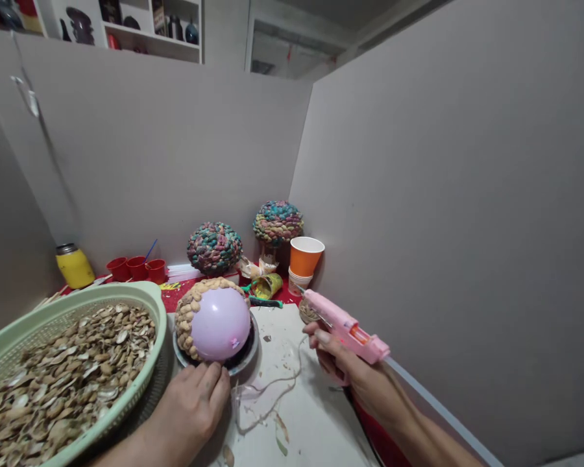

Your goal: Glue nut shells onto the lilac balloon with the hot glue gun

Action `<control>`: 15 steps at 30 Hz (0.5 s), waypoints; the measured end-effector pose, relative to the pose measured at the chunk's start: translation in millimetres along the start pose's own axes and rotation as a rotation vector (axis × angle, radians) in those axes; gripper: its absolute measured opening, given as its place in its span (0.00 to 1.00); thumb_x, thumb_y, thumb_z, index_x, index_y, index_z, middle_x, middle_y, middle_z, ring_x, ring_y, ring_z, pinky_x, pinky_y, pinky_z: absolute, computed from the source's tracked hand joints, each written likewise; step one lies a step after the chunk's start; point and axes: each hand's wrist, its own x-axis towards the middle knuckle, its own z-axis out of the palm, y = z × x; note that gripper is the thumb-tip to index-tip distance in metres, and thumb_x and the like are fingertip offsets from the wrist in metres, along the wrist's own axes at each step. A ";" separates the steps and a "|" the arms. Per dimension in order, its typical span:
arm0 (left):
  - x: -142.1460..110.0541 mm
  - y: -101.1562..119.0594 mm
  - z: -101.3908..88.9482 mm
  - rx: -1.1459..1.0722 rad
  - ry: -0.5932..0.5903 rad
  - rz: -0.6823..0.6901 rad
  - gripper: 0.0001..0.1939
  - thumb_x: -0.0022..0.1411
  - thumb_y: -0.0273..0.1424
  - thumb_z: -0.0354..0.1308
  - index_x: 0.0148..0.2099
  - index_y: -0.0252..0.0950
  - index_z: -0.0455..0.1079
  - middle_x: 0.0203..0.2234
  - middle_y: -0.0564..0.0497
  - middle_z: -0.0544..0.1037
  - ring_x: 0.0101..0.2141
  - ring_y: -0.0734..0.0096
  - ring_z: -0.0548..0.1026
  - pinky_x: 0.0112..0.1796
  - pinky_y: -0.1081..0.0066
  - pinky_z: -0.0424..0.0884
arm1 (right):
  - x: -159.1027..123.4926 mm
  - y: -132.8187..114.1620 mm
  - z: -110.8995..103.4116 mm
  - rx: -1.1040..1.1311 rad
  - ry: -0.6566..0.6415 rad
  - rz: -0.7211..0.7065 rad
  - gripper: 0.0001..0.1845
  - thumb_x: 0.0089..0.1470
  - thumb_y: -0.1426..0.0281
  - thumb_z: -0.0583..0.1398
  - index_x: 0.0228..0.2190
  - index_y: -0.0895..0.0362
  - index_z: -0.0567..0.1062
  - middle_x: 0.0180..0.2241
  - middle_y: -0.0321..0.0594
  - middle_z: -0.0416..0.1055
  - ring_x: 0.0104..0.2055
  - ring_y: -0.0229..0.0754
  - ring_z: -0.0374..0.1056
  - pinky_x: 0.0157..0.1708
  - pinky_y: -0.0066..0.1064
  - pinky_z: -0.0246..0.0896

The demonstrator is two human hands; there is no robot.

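Observation:
My right hand [338,357] is wrapped around the handle of a pink hot glue gun [343,321], its nozzle pointing up and left and a glue stick trailing from the back. A lilac balloon [220,324], knot facing me, sits in a dark-lined metal bowl [255,347]. Peanut shells [187,318] cover the balloon's left and top. At the bowl's near edge, just under the balloon, is my left hand [199,395] with curled fingers; the fingertips are hidden, so what they hold cannot be made out.
A green basket [158,311] of loose shells stands left. Behind are two colourful shell-covered domes [214,248], orange and white paper cups [305,259], red cups [136,267] and a yellow jar [74,266]. Twine [272,410] lies across the white board [316,415]. Grey partitions surround the table.

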 end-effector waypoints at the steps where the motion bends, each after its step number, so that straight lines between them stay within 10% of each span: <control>1: -2.6 1.6 2.4 -0.004 0.023 0.003 0.16 0.62 0.17 0.44 0.46 0.28 0.69 0.35 0.40 0.79 0.31 0.62 0.77 0.33 0.64 0.73 | 2.5 -2.4 3.5 -0.011 -0.018 -0.005 0.22 0.56 0.50 0.60 0.38 0.57 0.73 0.22 0.31 0.61 0.20 0.32 0.50 0.19 0.25 0.44; 15: -2.0 13.0 -36.1 -0.013 0.021 0.055 0.14 0.67 0.23 0.43 0.45 0.28 0.69 0.31 0.41 0.83 0.21 0.66 0.78 0.20 0.70 0.73 | 28.5 -38.1 60.0 0.339 -0.180 0.067 0.24 0.43 0.48 0.67 0.30 0.56 0.76 0.23 0.36 0.68 0.19 0.33 0.57 0.16 0.24 0.51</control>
